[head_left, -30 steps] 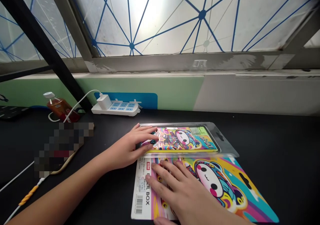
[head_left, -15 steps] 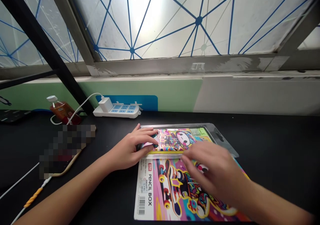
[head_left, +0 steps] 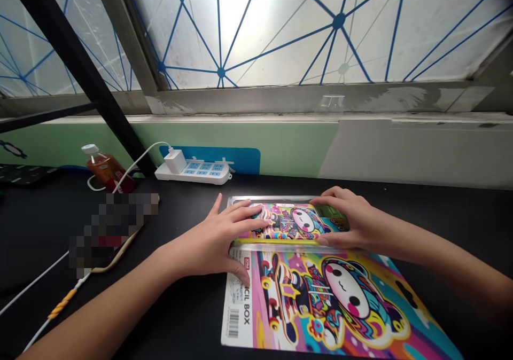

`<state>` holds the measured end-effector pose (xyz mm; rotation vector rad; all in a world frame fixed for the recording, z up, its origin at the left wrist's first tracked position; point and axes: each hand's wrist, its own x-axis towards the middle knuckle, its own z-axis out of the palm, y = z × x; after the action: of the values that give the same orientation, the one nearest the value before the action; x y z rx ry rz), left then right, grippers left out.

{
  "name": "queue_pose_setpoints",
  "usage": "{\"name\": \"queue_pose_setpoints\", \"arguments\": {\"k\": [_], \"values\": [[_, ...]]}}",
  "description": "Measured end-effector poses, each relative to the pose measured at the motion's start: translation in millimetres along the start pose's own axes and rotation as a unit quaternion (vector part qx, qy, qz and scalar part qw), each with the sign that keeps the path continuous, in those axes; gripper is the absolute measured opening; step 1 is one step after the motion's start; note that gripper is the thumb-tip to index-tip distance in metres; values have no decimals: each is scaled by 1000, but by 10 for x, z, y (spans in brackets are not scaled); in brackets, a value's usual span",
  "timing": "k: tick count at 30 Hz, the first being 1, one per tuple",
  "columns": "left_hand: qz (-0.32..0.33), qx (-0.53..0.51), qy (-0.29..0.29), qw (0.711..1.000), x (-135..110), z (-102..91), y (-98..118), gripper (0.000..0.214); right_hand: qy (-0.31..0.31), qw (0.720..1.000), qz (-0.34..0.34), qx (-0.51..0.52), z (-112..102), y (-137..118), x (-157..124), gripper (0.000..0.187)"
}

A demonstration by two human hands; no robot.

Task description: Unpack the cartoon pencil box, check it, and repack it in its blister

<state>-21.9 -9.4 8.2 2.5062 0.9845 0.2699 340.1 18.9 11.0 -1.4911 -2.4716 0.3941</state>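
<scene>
A colourful pencil box (head_left: 296,221) with a cartoon figure and a yellow front edge lies in a clear plastic tray (head_left: 276,248). My left hand (head_left: 216,237) rests spread on the box's left end, its thumb over the front of the tray. At the right end, my right hand (head_left: 348,218) spans the box from front to back, thumb on the near edge and fingers on the far one. Nearer me lies a printed backing card (head_left: 320,306) marked with a barcode and the same cartoon figure; the tray overlaps its far edge.
On the left are a blurred-out phone-like object (head_left: 116,232), a white cable (head_left: 36,338) with an orange wrap, and a bottle (head_left: 108,170) of reddish drink. A white power strip (head_left: 196,172) with a plugged-in charger sits by the wall, below the window.
My right hand has moved up and away from me, off the card and onto the box's right end. My left hand's fingers have spread wider. The view has shifted slightly.
</scene>
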Motion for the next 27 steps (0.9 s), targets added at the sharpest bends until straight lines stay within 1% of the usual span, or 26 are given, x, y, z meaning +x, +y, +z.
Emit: {"name": "queue_pose_setpoints", "arguments": {"k": [7, 14, 17, 20, 22, 23, 27], "values": [[-4, 4, 9, 1000, 5, -25, -67, 91, 10, 1000, 7, -3, 31, -50, 74, 66], [1, 37, 31, 999, -9, -16, -94, 107, 50, 998, 17, 20, 115, -54, 13, 67], [-1, 53, 40, 998, -21, -13, -96, 116, 61, 997, 27, 27, 107, -89, -23, 70], [-9, 73, 46, 996, -38, -20, -84, 122, 74, 996, 29, 29, 88, -137, -51, 69], [-2, 86, 63, 994, -48, -29, -70, 116, 88, 996, 14, 21, 85, -173, -68, 67], [5, 92, 79, 993, -51, -34, -63, 111, 102, 995, -5, 8, 87, -194, -78, 65], [23, 109, 170, 979, -39, -42, -49, 83, 169, 978, -103, -67, 124, -290, -135, 63]]}}
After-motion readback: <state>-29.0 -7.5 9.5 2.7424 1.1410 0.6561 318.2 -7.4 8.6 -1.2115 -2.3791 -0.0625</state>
